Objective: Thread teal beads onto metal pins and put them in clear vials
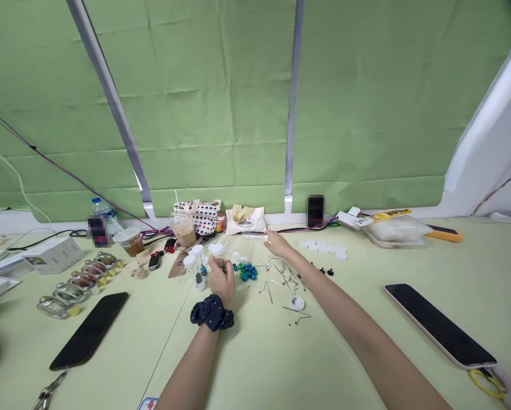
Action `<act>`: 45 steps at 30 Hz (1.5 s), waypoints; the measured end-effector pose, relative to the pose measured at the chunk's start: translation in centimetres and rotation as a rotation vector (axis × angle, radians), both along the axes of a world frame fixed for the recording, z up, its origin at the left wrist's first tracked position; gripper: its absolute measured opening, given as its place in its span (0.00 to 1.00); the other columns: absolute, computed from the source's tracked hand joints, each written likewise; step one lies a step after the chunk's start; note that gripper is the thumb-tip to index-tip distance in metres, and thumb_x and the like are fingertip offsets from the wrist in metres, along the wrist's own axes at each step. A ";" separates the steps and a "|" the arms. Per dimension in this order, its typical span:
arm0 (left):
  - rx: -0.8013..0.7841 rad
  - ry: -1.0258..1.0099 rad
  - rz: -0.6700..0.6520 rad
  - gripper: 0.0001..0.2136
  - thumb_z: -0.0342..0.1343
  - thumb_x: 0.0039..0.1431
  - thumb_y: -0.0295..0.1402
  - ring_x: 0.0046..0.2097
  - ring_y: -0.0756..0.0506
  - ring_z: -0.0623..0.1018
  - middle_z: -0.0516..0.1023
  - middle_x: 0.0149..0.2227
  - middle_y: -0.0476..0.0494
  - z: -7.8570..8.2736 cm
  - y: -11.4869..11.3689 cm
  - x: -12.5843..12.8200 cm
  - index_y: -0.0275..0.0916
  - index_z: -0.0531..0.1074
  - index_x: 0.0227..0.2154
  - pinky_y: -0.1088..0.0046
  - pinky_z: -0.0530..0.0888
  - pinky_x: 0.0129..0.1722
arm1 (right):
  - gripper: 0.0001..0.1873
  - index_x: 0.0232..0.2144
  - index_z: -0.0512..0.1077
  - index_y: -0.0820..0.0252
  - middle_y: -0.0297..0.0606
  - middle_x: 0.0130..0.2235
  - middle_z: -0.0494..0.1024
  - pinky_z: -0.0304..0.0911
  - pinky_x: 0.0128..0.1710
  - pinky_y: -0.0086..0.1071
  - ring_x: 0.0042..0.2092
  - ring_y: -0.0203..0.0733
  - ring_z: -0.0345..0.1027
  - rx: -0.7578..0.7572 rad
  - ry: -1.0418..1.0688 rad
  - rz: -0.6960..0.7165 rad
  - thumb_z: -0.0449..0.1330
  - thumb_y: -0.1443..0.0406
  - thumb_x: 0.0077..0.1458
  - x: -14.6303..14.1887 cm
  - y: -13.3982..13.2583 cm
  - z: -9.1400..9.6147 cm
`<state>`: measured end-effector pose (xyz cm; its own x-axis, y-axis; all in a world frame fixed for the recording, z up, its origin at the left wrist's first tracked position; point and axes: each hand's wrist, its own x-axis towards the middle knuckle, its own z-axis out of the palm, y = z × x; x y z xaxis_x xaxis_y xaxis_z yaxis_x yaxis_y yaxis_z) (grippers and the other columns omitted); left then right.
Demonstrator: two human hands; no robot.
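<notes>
Going from the left, we are seeing a dark phone (89,331) lying aslant on the worktop (255,359), with a row of small glass bottles (82,279) stretching beyond it; further right, white-capped clear pieces (198,249) are standing just beside our left hand (222,278), which is curling its fingers around another capped piece (216,249), its body being mostly hidden by them; just right of that hand, a cluster of blue and green metallic beads (247,272) is lying loose.

Beyond the beads, a clear plastic strip (254,234) is lying in front of a white printed pouch (251,219); its long axis is running roughly left to right across our view; from our left hand it is lying forward and to the right, well apart; our right hand (277,244) is the nearer one, reaching forward and leftward with its fingers extended at the strip's right end; we are seeing them meet there, though we cannot tell whether they are pinching it.

Under and beside the right forearm, bent metal rods (270,292) are lying scattered at differing angles; further right, white round caps (322,247) are forming a loose row.
</notes>
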<state>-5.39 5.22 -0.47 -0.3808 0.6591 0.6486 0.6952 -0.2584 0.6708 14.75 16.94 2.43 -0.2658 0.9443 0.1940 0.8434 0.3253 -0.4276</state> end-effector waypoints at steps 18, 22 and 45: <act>0.250 0.203 -0.020 0.12 0.44 0.62 0.32 0.58 0.40 0.59 0.56 0.53 0.34 -1.2 2.0 -1.6 0.39 0.61 0.47 0.55 0.61 0.54 | 0.19 0.52 0.62 0.63 0.55 0.51 0.65 0.45 0.49 0.48 0.54 0.55 0.52 -0.039 -0.208 -0.169 0.50 0.68 0.57 -3.8 4.3 -3.7; 0.247 0.235 0.007 0.12 0.45 0.61 0.32 0.60 0.40 0.56 0.54 0.56 0.35 -1.4 2.1 -1.5 0.40 0.62 0.48 0.55 0.59 0.56 | 0.16 0.49 0.63 0.63 0.54 0.48 0.69 0.44 0.48 0.48 0.54 0.55 0.50 -0.001 -0.196 -0.199 0.49 0.67 0.58 -2.4 3.4 -3.3; -0.086 0.021 -0.740 0.15 0.47 0.60 0.37 0.51 0.43 0.67 0.66 0.48 0.37 0.5 -3.6 5.9 0.38 0.60 0.48 0.63 0.64 0.50 | 0.16 0.45 0.66 0.57 0.41 0.44 0.73 0.57 0.46 0.40 0.46 0.45 0.65 0.133 0.353 0.315 0.58 0.61 0.53 0.8 -14.3 -2.9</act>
